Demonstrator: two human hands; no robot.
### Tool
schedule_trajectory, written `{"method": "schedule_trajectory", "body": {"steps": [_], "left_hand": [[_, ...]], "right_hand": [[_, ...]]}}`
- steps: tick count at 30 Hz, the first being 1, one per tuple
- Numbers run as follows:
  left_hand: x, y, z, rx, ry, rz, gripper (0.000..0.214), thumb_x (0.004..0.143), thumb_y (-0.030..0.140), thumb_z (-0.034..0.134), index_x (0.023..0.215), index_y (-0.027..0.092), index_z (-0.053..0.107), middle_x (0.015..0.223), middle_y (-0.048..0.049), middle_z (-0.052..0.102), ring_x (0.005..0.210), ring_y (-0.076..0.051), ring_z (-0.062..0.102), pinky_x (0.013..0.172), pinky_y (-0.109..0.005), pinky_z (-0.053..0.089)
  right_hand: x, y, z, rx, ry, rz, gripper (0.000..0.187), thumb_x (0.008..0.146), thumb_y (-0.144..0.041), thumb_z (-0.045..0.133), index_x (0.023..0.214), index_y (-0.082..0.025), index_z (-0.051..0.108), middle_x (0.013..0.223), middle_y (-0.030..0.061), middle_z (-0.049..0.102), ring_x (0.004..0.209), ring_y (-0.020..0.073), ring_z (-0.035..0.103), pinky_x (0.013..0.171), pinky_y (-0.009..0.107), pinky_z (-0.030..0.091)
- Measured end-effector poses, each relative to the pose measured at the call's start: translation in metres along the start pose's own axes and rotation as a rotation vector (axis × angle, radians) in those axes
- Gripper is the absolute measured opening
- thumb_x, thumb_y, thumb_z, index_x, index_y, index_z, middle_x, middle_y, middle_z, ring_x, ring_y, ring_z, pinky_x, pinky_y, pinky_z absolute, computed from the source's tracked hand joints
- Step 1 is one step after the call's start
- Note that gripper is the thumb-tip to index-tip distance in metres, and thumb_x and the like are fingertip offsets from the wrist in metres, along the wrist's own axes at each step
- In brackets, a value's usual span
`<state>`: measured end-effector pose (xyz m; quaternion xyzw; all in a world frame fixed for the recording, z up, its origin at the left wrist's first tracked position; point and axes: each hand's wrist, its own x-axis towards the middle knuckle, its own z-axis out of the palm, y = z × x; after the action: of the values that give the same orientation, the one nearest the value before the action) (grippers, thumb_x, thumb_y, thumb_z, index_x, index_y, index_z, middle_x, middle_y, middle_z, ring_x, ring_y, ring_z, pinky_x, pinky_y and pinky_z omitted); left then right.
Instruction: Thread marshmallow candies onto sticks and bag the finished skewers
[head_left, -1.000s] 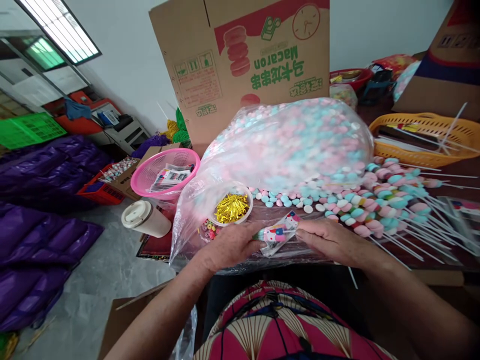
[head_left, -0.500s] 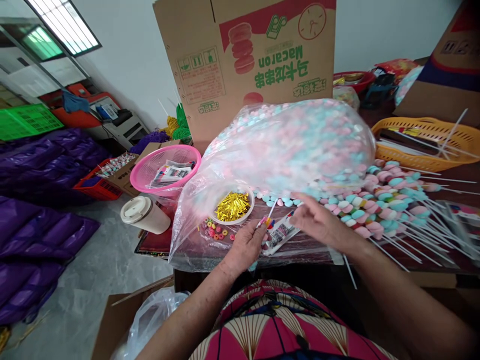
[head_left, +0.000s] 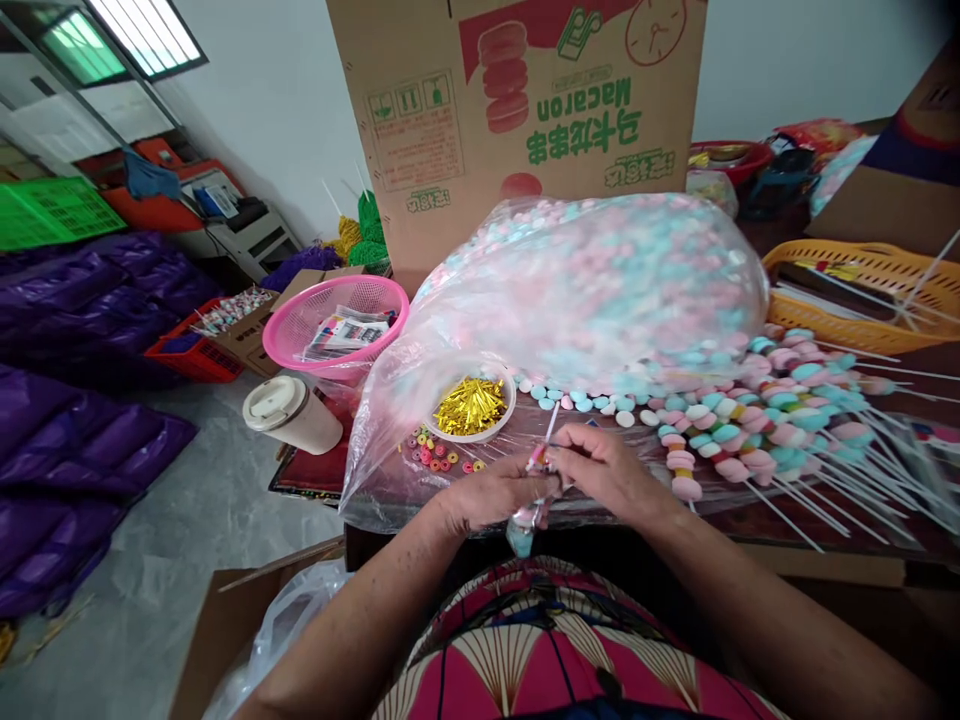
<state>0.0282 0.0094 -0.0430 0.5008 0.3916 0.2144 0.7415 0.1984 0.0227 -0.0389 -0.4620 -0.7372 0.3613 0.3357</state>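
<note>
My left hand (head_left: 501, 492) is closed around a marshmallow skewer (head_left: 522, 536), its pink and pale blue end hanging down in clear wrapping. The skewer's white stick (head_left: 553, 420) points up from between the hands. Fingers of my right hand (head_left: 600, 468) are pinched together against the wrapping at the stick's base; what exactly they grip is too small to tell. Just beyond the left hand stands a white bowl (head_left: 511, 405) holding gold foil strips (head_left: 471, 405). Small ring-shaped candies (head_left: 435, 455) lie beside it on the plastic sheet.
A large clear bag of marshmallows (head_left: 600, 290) lies before a cardboard box (head_left: 540, 120). Finished-looking skewers (head_left: 780, 415) are piled at right, below an orange basket (head_left: 862, 260). At left are a pink basket (head_left: 271, 335) and a lidded cup (head_left: 296, 415).
My right hand has moved left and down to meet the left hand, and its fingers have closed. The skewer's wrapped end now shows below the left hand. The view has shifted slightly.
</note>
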Motion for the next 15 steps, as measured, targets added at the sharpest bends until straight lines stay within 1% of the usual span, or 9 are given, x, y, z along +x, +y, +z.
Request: {"method": "schedule_trajectory", "body": {"steps": [2, 3, 4, 6, 8, 9, 11, 13, 15], "left_hand": [[0.002, 0.005, -0.003, 0.007, 0.049, -0.021, 0.037, 0.073, 0.052, 0.059, 0.067, 0.015, 0.054, 0.058, 0.0010, 0.055, 0.051, -0.010, 0.050, 0.051, -0.023, 0.039], [0.002, 0.007, -0.004, 0.028, 0.041, -0.050, 0.035, 0.074, 0.049, 0.057, 0.065, 0.015, 0.054, 0.058, 0.0007, 0.055, 0.051, -0.011, 0.051, 0.051, -0.023, 0.039], [0.003, 0.007, -0.005, 0.054, 0.016, -0.080, 0.033, 0.074, 0.046, 0.055, 0.062, 0.015, 0.055, 0.058, 0.0002, 0.055, 0.051, -0.011, 0.051, 0.052, -0.024, 0.040], [0.004, 0.006, -0.007, 0.101, -0.067, -0.131, 0.027, 0.072, 0.038, 0.056, 0.058, 0.015, 0.056, 0.056, -0.0009, 0.056, 0.051, -0.012, 0.052, 0.053, -0.025, 0.042], [0.004, 0.002, -0.007, 0.130, -0.143, -0.172, 0.022, 0.071, 0.030, 0.055, 0.055, 0.015, 0.056, 0.053, -0.0017, 0.056, 0.048, -0.013, 0.053, 0.052, -0.026, 0.043], [0.004, 0.000, -0.006, 0.186, -0.173, -0.198, 0.020, 0.072, 0.027, 0.053, 0.056, 0.016, 0.056, 0.052, -0.0018, 0.056, 0.047, -0.014, 0.053, 0.051, -0.027, 0.043], [0.002, -0.003, -0.003, 0.337, -0.194, -0.246, 0.017, 0.073, 0.022, 0.049, 0.057, 0.017, 0.054, 0.053, -0.0025, 0.057, 0.047, -0.015, 0.054, 0.051, -0.029, 0.044], [-0.005, -0.005, 0.000, 0.580, -0.094, -0.213, 0.010, 0.070, 0.016, 0.051, 0.061, 0.017, 0.054, 0.058, -0.0049, 0.059, 0.052, -0.019, 0.056, 0.054, -0.032, 0.045], [-0.018, -0.008, 0.001, 0.940, 0.065, -0.020, 0.003, 0.067, 0.013, 0.057, 0.069, 0.015, 0.057, 0.067, -0.0091, 0.062, 0.061, -0.023, 0.058, 0.059, -0.037, 0.045]], "right_hand": [[0.003, -0.005, -0.006, -0.200, 0.153, -0.171, 0.022, 0.088, -0.024, 0.042, 0.075, -0.017, 0.057, 0.066, 0.0033, 0.061, 0.063, 0.0156, 0.056, 0.057, 0.027, 0.045], [0.003, -0.007, -0.008, -0.339, 0.188, -0.321, 0.020, 0.088, -0.020, 0.040, 0.086, -0.016, 0.060, 0.080, 0.0073, 0.066, 0.077, 0.0192, 0.060, 0.068, 0.033, 0.047], [0.002, -0.008, -0.009, -0.483, 0.168, -0.492, 0.024, 0.088, -0.016, 0.039, 0.098, -0.016, 0.060, 0.095, 0.0105, 0.066, 0.093, 0.0229, 0.058, 0.080, 0.040, 0.045], [-0.003, -0.008, -0.008, -0.727, 0.000, -0.783, 0.033, 0.086, -0.008, 0.036, 0.111, -0.015, 0.057, 0.116, 0.0127, 0.061, 0.113, 0.0272, 0.049, 0.096, 0.051, 0.035], [-0.009, -0.003, -0.004, -0.878, -0.170, -0.887, 0.033, 0.085, -0.004, 0.035, 0.104, -0.014, 0.060, 0.106, 0.0126, 0.064, 0.108, 0.0272, 0.052, 0.099, 0.055, 0.030], [-0.013, 0.001, 0.000, -0.917, -0.228, -0.885, 0.030, 0.084, -0.004, 0.036, 0.097, -0.013, 0.061, 0.095, 0.0118, 0.066, 0.099, 0.0266, 0.055, 0.099, 0.055, 0.031], [-0.019, 0.008, 0.009, -0.926, -0.337, -0.805, 0.024, 0.081, -0.004, 0.039, 0.082, -0.013, 0.062, 0.075, 0.0096, 0.065, 0.080, 0.0248, 0.058, 0.095, 0.056, 0.035], [-0.024, 0.011, 0.020, -0.807, -0.450, -0.645, 0.020, 0.077, -0.006, 0.041, 0.075, -0.013, 0.060, 0.069, 0.0099, 0.064, 0.070, 0.0229, 0.058, 0.086, 0.051, 0.043], [-0.027, 0.007, 0.029, -0.560, -0.559, -0.360, 0.020, 0.077, -0.009, 0.039, 0.074, -0.014, 0.058, 0.069, 0.0093, 0.064, 0.064, 0.0204, 0.058, 0.071, 0.040, 0.050]]}}
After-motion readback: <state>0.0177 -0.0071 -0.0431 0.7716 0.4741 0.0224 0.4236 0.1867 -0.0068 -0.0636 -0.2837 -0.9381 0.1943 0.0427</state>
